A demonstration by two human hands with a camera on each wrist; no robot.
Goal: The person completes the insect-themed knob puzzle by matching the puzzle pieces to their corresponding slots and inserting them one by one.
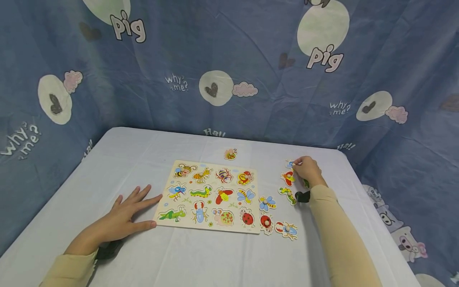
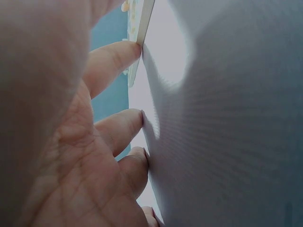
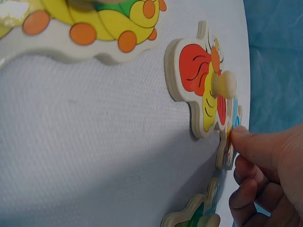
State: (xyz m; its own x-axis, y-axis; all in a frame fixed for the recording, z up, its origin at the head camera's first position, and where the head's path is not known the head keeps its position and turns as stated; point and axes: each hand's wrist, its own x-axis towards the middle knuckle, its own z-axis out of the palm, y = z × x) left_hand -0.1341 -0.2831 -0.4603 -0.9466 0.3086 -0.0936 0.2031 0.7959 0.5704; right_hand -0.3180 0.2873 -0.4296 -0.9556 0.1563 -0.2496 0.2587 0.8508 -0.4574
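Note:
A wooden peg puzzle board [image 1: 183, 224] with several insect pictures lies on the table. My left hand [image 1: 123, 215] is spread flat at its left side; thumb and index fingertip touch the board's edge, while other fingertips rest on the cloth. Beyond the board's right side, my right hand [image 1: 309, 171] pinches a small blue insect piece [image 1: 289, 164] between thumb and fingers. In the right wrist view that piece [image 3: 224, 156] is partly hidden behind a red-winged bug piece [image 3: 194, 71] with a round wooden knob. A green piece [image 3: 196, 215] lies below the hand there.
Right of the board lie a caterpillar piece [image 1: 288, 195], a dragonfly piece [image 1: 267, 203], a ladybug piece [image 1: 265, 224] and a stag beetle piece [image 1: 287, 230]. A snail piece [image 1: 230, 154] sits behind the board. A patterned blue curtain [image 1: 229, 52] hangs beyond the white tablecloth [image 1: 201, 259].

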